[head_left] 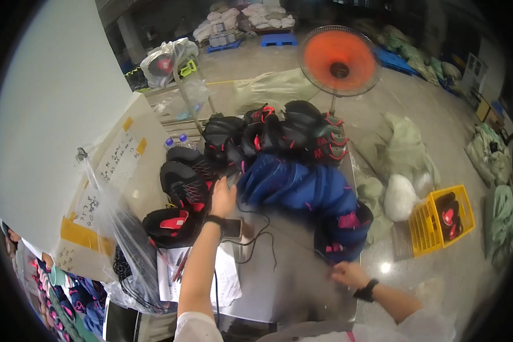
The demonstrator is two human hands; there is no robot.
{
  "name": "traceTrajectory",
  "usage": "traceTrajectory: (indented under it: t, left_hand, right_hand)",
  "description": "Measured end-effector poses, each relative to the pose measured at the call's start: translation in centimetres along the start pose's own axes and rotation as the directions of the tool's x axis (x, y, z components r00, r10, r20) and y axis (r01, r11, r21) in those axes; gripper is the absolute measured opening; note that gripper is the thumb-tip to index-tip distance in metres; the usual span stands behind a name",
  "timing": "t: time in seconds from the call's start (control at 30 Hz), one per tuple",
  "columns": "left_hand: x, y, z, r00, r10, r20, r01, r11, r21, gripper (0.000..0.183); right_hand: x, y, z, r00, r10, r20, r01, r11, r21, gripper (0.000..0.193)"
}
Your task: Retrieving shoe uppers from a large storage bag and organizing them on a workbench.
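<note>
My left hand (224, 198) reaches over the table between black shoe uppers (183, 185) with red trim and a curved row of navy blue shoe uppers (296, 185). Its fingers look drawn together, and anything in them is hidden. Near the table's right edge my right hand (350, 275) is closed, just below the end of the blue row, where pink linings show. What it grips is too small to make out. A thin black cord (262, 231) lies loosely on the table between my hands. More black uppers (293, 128) stand along the back.
Papers with pens (228, 279) and a phone (232, 229) lie by my left forearm. A marked cardboard panel (111, 176) and plastic bag (128, 245) border the left. Behind the table stands an orange fan (339, 60); a yellow crate (416, 228) sits right.
</note>
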State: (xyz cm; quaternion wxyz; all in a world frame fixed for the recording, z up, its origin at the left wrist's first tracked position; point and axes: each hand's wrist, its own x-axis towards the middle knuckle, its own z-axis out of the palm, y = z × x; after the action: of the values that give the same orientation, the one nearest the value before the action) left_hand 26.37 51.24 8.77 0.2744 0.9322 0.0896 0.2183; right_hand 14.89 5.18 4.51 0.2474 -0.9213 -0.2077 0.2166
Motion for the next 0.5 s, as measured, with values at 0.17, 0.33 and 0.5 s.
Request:
traceTrajectory:
  t: [0.17, 0.33, 0.5]
  left_hand:
    - [0.0, 9.0, 7.7, 0.92, -0.247, 0.305, 0.219, 0.968, 0.124, 0.077]
    - [-5.9, 12.6, 9.4, 0.973, -0.168, 0.157, 0.123, 0.956, 0.265, 0.078]
    - [-2.2, 6.9, 7.7, 0.896, -0.232, 0.38, 0.27, 0.961, -0.051, 0.033]
  right_hand:
    - [1.3, -2.3, 1.6, 0.988, -0.058, 0.144, 0.04, 0.991, 0.125, 0.079]
    - [4.0, -1.5, 4.5, 0.999, 0.007, -0.048, -0.023, 0.94, -0.341, 0.072]
    - [4.1, 0.4, 5.9, 0.997, -0.054, -0.05, 0.037, 0.956, -0.291, 0.022]
